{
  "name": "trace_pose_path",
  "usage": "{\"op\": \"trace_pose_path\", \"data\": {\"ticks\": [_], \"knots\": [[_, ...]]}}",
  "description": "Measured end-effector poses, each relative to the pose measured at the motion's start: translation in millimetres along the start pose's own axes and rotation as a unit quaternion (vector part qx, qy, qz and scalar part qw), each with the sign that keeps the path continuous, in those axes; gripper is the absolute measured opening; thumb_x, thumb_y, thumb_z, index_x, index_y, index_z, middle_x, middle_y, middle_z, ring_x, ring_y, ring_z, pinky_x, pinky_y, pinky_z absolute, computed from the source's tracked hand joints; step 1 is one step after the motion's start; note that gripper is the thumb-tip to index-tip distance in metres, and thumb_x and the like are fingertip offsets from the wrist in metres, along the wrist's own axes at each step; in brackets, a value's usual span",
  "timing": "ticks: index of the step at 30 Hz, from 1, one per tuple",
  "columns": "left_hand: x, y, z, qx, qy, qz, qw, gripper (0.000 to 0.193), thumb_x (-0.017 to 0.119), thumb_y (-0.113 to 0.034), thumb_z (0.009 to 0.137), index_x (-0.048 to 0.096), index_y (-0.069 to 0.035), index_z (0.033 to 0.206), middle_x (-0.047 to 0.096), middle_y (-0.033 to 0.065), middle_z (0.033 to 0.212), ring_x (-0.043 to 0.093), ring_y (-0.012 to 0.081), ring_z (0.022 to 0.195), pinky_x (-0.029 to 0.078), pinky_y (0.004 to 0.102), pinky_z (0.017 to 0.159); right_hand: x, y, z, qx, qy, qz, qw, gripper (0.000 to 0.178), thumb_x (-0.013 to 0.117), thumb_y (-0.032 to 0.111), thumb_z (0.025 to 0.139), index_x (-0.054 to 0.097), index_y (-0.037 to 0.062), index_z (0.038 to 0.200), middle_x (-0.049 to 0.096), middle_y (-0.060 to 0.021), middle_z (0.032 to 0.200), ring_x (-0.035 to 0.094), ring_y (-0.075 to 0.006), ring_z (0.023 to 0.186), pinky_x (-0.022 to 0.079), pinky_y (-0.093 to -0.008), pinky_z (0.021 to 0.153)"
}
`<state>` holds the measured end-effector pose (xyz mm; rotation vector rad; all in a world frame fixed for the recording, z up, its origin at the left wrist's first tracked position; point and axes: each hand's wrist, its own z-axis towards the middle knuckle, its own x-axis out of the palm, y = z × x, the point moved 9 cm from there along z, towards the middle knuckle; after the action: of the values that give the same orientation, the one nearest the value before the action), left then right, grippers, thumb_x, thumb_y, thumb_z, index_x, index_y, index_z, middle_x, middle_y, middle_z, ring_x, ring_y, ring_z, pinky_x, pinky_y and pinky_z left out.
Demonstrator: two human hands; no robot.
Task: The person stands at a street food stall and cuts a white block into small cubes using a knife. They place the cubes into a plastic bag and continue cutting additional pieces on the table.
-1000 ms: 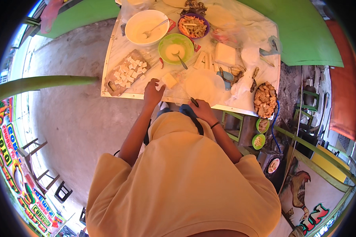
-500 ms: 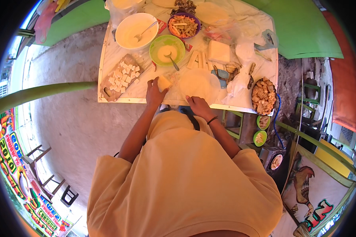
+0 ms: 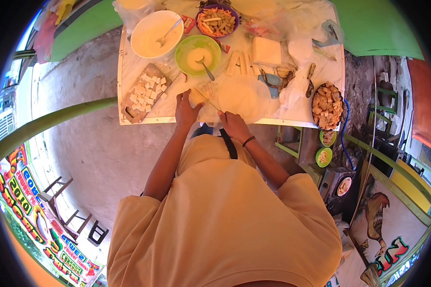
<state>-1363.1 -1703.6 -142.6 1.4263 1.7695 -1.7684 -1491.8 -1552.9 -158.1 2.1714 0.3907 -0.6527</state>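
Note:
My left hand (image 3: 187,111) is closed at the near table edge, its fingers against a pale yellow slab (image 3: 195,97) that lies flat. My right hand (image 3: 233,125) is closed round the handle end of a thin knife (image 3: 208,99). The knife's blade slants up and left across the slab's right side. Just beyond my right hand lies a large round pale sheet (image 3: 246,100), partly overhanging the near edge. To the left, white cubes (image 3: 149,92) are spread over a wooden cutting board (image 3: 137,115).
Beyond my hands stand a green bowl (image 3: 180,64) with a spoon, a white bowl (image 3: 138,49) with a spoon, and a purple bowl (image 3: 237,25) of cut vegetables. Pale strips (image 3: 233,63) and a white block (image 3: 266,51) lie right of these. A heaped dark tray (image 3: 327,107) sits at the right edge.
The knife blade now shows across the slab. My right hand has moved slightly left, nearer my left hand. The view has shifted a little.

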Motion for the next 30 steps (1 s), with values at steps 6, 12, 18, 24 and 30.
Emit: {"op": "trace_pose_path", "data": {"ticks": [6, 12, 18, 24, 30], "knots": [[0.5, 1.3, 1.7, -0.004, 0.004, 0.009, 1.000, 0.071, 0.081, -0.025, 0.069, 0.047, -0.011, 0.130, 0.047, 0.0141, 0.124, 0.056, 0.0366, 0.107, 0.049, 0.0457, 0.084, 0.3, 2.3, 0.0, 0.016, 0.014, 0.005, 1.000, 0.057, 0.035, 0.045, 0.098, 0.061, -0.0046, 0.086, 0.062, -0.0303, 0.079, 0.061, -0.0472, 0.081, 0.048, -0.0519, 0.076], [1.9, 1.3, 3.2, -0.002, 0.009, 0.010, 1.000, 0.071, 0.081, -0.024, 0.069, 0.047, -0.011, 0.129, 0.048, 0.0142, 0.123, 0.056, 0.0365, 0.106, 0.050, 0.0456, 0.083, 2.6, 0.8, -7.0, 0.011, 0.013, 0.000, 1.000, 0.057, 0.034, 0.044, 0.098, 0.062, -0.0046, 0.086, 0.062, -0.0308, 0.081, 0.061, -0.0472, 0.082, 0.048, -0.0523, 0.076], [-1.3, 0.6, 5.6, -0.009, 0.006, -0.005, 1.000, 0.067, 0.081, -0.025, 0.068, 0.051, -0.006, 0.125, 0.051, 0.0181, 0.118, 0.053, 0.0362, 0.110, 0.047, 0.0436, 0.089, 3.9, 6.6, 1.1, 0.022, 0.006, -0.001, 1.000, 0.057, 0.034, 0.043, 0.099, 0.062, -0.0047, 0.084, 0.062, -0.0302, 0.078, 0.061, -0.0472, 0.079, 0.048, -0.0521, 0.075], [-9.3, -3.8, 8.7, -0.020, 0.022, 0.008, 1.000, 0.067, 0.082, -0.026, 0.067, 0.052, -0.007, 0.124, 0.053, 0.0179, 0.118, 0.054, 0.0358, 0.109, 0.047, 0.0435, 0.089, 11.9, -1.7, -3.2, 0.013, -0.010, 0.015, 1.000, 0.058, 0.033, 0.043, 0.099, 0.062, -0.0050, 0.081, 0.062, -0.0293, 0.077, 0.060, -0.0468, 0.079, 0.047, -0.0512, 0.076], [-5.2, 5.9, 8.7, -0.019, 0.004, 0.020, 1.000, 0.068, 0.083, -0.025, 0.065, 0.053, -0.011, 0.123, 0.053, 0.0128, 0.119, 0.057, 0.0338, 0.106, 0.050, 0.0444, 0.083, 4.6, 6.4, 2.3, 0.020, 0.010, 0.000, 1.000, 0.058, 0.033, 0.043, 0.099, 0.061, -0.0052, 0.084, 0.063, -0.0299, 0.080, 0.061, -0.0463, 0.080, 0.049, -0.0505, 0.074]]}}
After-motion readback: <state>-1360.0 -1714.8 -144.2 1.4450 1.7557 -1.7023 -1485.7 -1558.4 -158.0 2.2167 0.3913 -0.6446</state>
